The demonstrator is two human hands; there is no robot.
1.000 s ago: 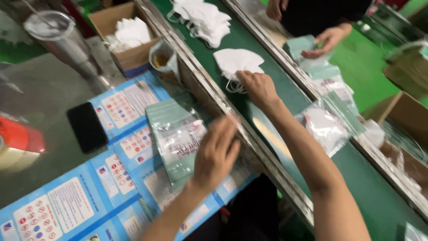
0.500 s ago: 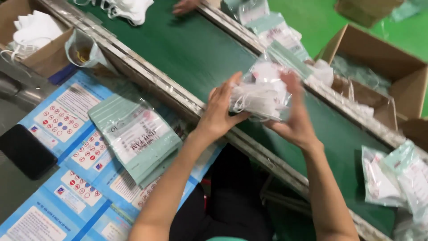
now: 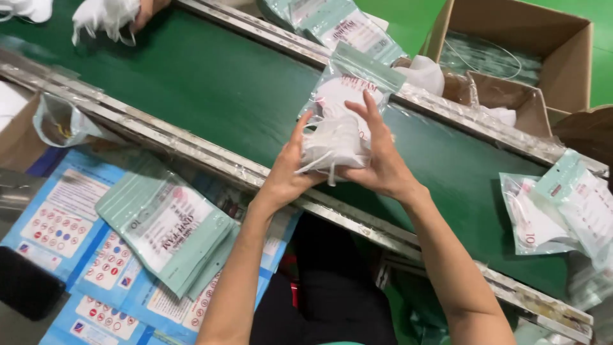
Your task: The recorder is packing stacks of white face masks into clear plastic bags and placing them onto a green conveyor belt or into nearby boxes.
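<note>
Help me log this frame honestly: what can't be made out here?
Head view only:
- How many white masks form the stack: left hand and right hand cover them.
- How far the masks sit inside the clear pouch: fingers hide its mouth.
- Who holds the masks at top left: cut by the edge.
- Cardboard box contents: blurred.

A green conveyor belt (image 3: pixel 211 83) runs slantwise between two metal side rails (image 3: pixel 191 150). On the belt, at the right, lie filled clear bags of white masks (image 3: pixel 543 217), overlapping one another. At the belt's far end sits a loose heap of white masks (image 3: pixel 102 16). Beside the near rail, a lower worktable (image 3: pixel 13 322) is covered with blue printed sheets (image 3: pixel 57 220). A stack of empty pale green bags (image 3: pixel 172 233) lies on those sheets, and a black phone (image 3: pixel 25 281) rests near the table's edge.
</note>
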